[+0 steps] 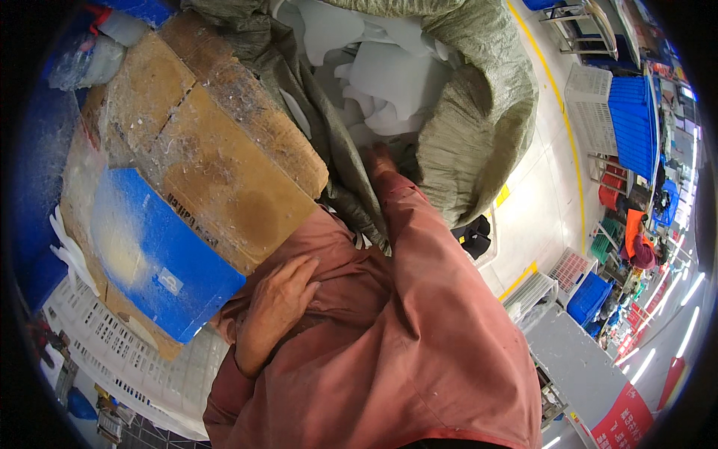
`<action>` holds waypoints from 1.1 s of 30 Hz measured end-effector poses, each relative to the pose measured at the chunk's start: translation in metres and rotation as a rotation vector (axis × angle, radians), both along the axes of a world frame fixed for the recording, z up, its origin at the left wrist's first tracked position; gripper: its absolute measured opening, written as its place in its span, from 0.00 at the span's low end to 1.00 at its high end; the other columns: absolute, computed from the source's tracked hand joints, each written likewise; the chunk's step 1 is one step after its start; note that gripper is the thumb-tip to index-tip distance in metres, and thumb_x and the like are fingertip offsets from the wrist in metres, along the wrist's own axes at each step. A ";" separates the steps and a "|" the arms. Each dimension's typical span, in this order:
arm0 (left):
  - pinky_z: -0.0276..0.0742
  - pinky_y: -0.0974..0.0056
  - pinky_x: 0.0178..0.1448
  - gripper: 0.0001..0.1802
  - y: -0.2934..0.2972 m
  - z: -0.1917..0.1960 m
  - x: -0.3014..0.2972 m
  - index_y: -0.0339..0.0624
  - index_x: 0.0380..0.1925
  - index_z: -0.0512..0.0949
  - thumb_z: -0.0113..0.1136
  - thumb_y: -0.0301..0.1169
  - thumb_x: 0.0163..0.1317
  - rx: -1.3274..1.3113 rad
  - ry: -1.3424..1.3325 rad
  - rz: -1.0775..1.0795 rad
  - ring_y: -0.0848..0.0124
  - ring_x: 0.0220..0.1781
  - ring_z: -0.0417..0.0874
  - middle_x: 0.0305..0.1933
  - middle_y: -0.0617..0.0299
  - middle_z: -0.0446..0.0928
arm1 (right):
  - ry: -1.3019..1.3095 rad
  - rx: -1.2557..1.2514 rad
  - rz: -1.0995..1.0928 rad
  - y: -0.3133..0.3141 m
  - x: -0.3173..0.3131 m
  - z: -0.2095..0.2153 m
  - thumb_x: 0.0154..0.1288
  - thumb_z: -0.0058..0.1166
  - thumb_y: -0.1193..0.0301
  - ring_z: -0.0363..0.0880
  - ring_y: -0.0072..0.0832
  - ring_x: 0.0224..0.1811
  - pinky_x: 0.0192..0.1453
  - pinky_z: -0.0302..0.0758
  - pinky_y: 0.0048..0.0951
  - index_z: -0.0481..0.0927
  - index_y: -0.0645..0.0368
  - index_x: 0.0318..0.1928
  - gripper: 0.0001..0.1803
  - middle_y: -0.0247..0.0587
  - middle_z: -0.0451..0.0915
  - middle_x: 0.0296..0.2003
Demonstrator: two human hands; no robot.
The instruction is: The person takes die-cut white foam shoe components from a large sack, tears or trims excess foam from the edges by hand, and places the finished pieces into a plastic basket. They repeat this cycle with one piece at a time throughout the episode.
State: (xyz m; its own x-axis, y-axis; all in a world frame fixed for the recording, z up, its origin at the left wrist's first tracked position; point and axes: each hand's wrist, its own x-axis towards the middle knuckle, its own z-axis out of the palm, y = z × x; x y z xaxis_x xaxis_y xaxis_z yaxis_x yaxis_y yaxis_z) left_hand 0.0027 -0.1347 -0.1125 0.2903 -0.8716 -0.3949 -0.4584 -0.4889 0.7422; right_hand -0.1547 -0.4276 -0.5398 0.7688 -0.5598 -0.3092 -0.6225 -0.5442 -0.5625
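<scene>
My left hand (278,305) lies flat on my red-brown clothing over my thigh, fingers stretched out, holding nothing. The right arm reaches forward into a large grey-green woven sack (479,142) with a wide open mouth. Inside are smooth white curved pieces (396,78), heaped loosely. My right hand (383,159) is down at the near inner side of the sack, just below these pieces. Its fingers are in shadow and partly hidden, so I cannot make out whether it grips anything.
Worn cardboard (217,150) with a blue panel (161,254) spreads at left, above a white slotted crate (112,359). A white glove (71,251) hangs at its edge. On the right are a pale floor with yellow lines, blue crates (632,123) and a person in orange (639,239).
</scene>
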 end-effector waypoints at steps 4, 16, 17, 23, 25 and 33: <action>0.79 0.50 0.63 0.21 0.002 0.001 0.000 0.33 0.58 0.80 0.66 0.28 0.66 -0.001 0.000 0.003 0.47 0.60 0.82 0.60 0.46 0.81 | 0.239 -0.057 0.080 0.011 0.010 0.023 0.70 0.52 0.68 0.70 0.64 0.70 0.74 0.68 0.58 0.75 0.41 0.68 0.26 0.55 0.68 0.74; 0.79 0.50 0.64 0.21 0.016 0.018 -0.002 0.31 0.58 0.79 0.64 0.27 0.66 -0.146 -0.017 0.011 0.46 0.60 0.82 0.59 0.45 0.81 | 0.430 -0.001 0.119 0.004 -0.026 0.153 0.72 0.52 0.66 0.82 0.54 0.59 0.60 0.80 0.52 0.80 0.49 0.56 0.15 0.52 0.79 0.59; 0.79 0.50 0.64 0.21 0.017 0.020 -0.001 0.31 0.59 0.79 0.65 0.27 0.67 -0.180 -0.005 0.031 0.46 0.61 0.82 0.59 0.45 0.81 | 0.367 -0.056 0.047 0.006 -0.035 0.187 0.72 0.52 0.66 0.82 0.53 0.58 0.59 0.80 0.52 0.81 0.49 0.55 0.14 0.51 0.80 0.58; 0.79 0.52 0.66 0.27 0.023 0.046 0.001 0.32 0.64 0.76 0.68 0.29 0.67 -0.404 0.039 0.134 0.47 0.65 0.81 0.63 0.44 0.80 | -0.266 -0.315 0.079 0.044 -0.032 0.422 0.68 0.58 0.77 0.83 0.51 0.42 0.43 0.81 0.44 0.84 0.56 0.48 0.10 0.45 0.82 0.42; 0.78 0.53 0.68 0.30 0.025 0.056 0.001 0.32 0.66 0.75 0.71 0.30 0.66 -0.487 0.090 0.168 0.48 0.68 0.80 0.66 0.44 0.79 | -0.381 -0.308 0.201 0.068 -0.012 0.475 0.62 0.58 0.79 0.84 0.47 0.39 0.40 0.80 0.45 0.83 0.56 0.46 0.13 0.43 0.80 0.39; 0.79 0.54 0.67 0.40 0.067 0.085 0.003 0.35 0.75 0.66 0.72 0.28 0.64 -0.494 0.007 0.339 0.52 0.66 0.82 0.67 0.43 0.78 | -0.782 -0.174 0.837 0.178 0.073 0.541 0.58 0.58 0.67 0.81 0.38 0.40 0.47 0.78 0.40 0.80 0.58 0.44 0.15 0.40 0.77 0.41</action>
